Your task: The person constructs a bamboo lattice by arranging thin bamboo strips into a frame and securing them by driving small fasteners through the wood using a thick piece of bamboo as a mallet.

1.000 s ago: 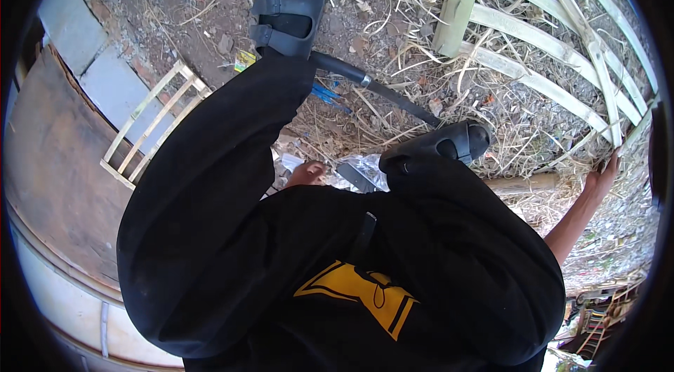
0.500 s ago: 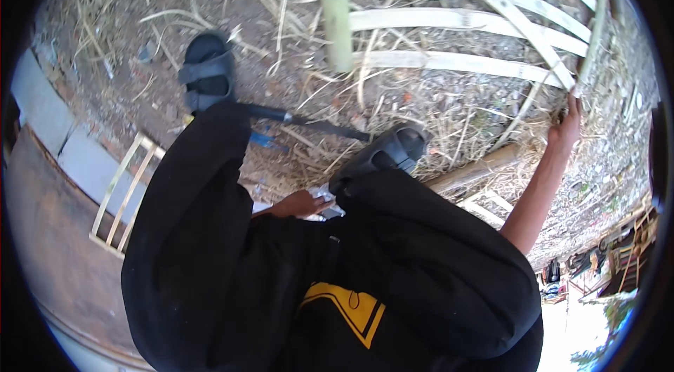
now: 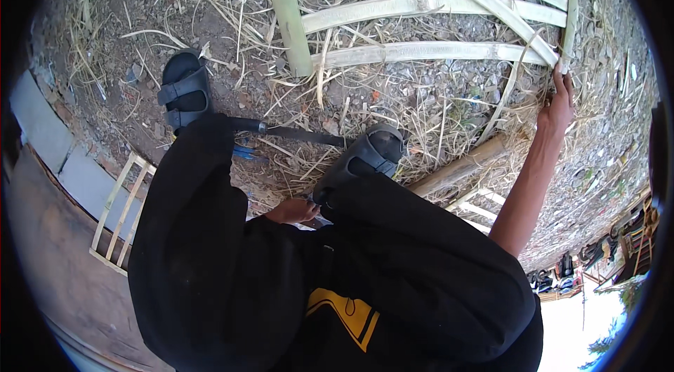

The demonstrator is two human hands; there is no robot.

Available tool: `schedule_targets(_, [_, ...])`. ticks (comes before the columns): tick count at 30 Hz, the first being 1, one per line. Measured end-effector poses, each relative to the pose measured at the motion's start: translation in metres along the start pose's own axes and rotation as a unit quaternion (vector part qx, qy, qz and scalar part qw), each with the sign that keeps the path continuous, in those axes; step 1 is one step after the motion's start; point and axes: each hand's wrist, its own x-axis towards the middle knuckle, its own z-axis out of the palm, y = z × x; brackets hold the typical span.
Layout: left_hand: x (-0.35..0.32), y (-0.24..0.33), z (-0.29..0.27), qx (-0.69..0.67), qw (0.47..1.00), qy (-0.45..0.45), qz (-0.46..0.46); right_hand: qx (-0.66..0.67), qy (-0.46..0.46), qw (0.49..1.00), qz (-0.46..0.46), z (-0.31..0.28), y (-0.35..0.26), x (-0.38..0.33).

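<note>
So the slats [image 3: 421, 51] already span pole [image 3: 286, 17] to rail [image 3: 571, 7], diagonal strip [image 3: 484, 0] laid across, right hand [image 3: 557, 106] at its end, left hand [image 3: 293, 211] half-hidden, can't tell if either's gripping.

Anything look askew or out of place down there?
A diagonal slat cuts across the roughly parallel slats, its near end at the right hand. Also, a black-handled tool lies on the ground between the sandals, perhaps easily stepped on.
</note>
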Motion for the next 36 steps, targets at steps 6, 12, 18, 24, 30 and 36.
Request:
schedule_targets(6, [0.011, -0.008, 0.028, -0.006, 0.996, 0.085, 0.039, 0.014, 0.018, 1.0, -0.004, 0.0, -0.008, 0.003])
schedule_targets(12, [-0.018, -0.011, 0.023, -0.024, 0.999, -0.023, -0.032, 0.042, 0.037, 0.997, -0.045, 0.006, 0.006, 0.003])
schedule_targets(18, [-0.109, 0.014, -0.091, -0.195, 0.915, -0.099, -0.34, 0.086, 0.032, 0.993, -0.073, 0.019, 0.021, -0.005])
schedule_targets(24, [-0.329, -0.026, -0.232, 0.065, 0.835, -0.196, -0.509, 0.047, 0.08, 0.988, -0.122, 0.007, 0.029, -0.006])
schedule_targets(30, [-0.291, 0.041, -0.492, 0.428, 0.733, 0.013, -0.528, -0.091, 0.131, 0.978, -0.137, 0.024, 0.037, -0.008])
schedule_targets(36, [-0.042, 0.143, -0.626, 0.335, 0.877, 0.231, -0.255, -0.104, 0.122, 0.981, -0.11, 0.023, 0.025, -0.018])
